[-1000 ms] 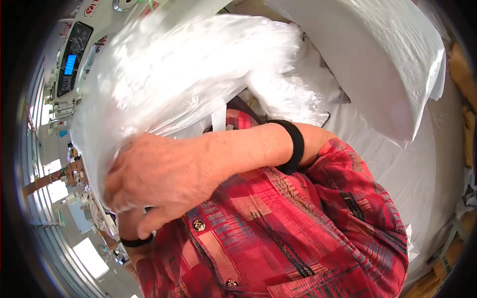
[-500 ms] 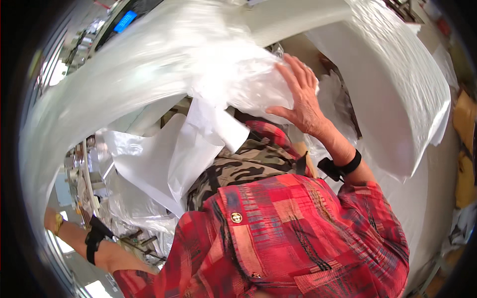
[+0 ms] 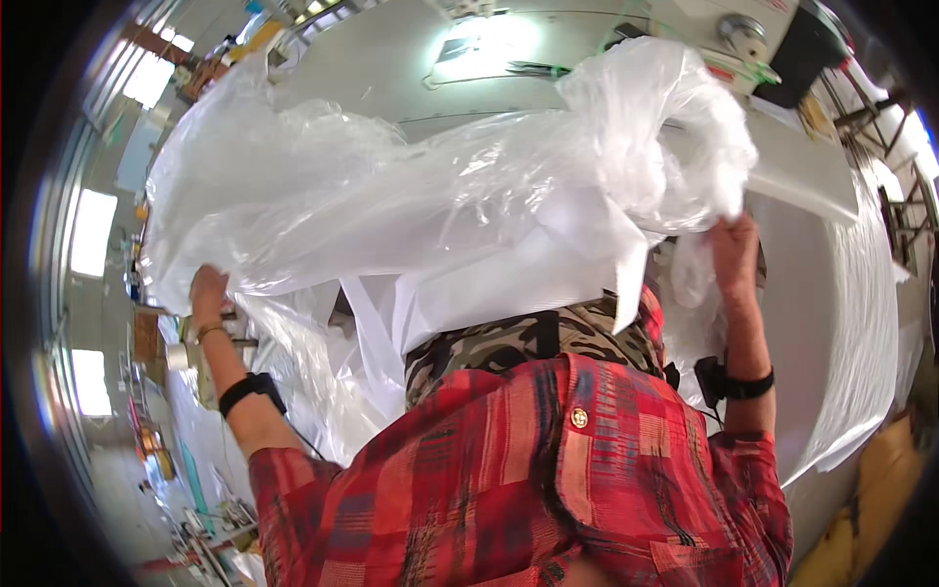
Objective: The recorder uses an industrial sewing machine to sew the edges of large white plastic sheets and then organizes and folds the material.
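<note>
A wide, crumpled clear plastic film (image 3: 460,196) stretches across in front of my body, between my two hands. At the far left, my left hand (image 3: 208,293) is closed on the film's near edge. On the other side, my right hand (image 3: 736,252) grips the film below a bunched, looping part of it. Under the film, a smooth white sheet (image 3: 479,292) hangs over my lap, with one strip pointing down toward my trousers. More clear film (image 3: 303,342) drapes down between my left arm and my body.
Beyond the film is a pale worktable (image 3: 362,64) with a brightly lit patch and a thin dark tool (image 3: 538,68). A black bin-like box (image 3: 804,54) stands at the far right. A large white sheet (image 3: 851,323) hangs beside my right arm, near brown material (image 3: 871,499).
The film has come down from a blurred, raised sweep to lie across my front. My right hand went from open to closed on it and moved right; my left hand came up into clear view.
</note>
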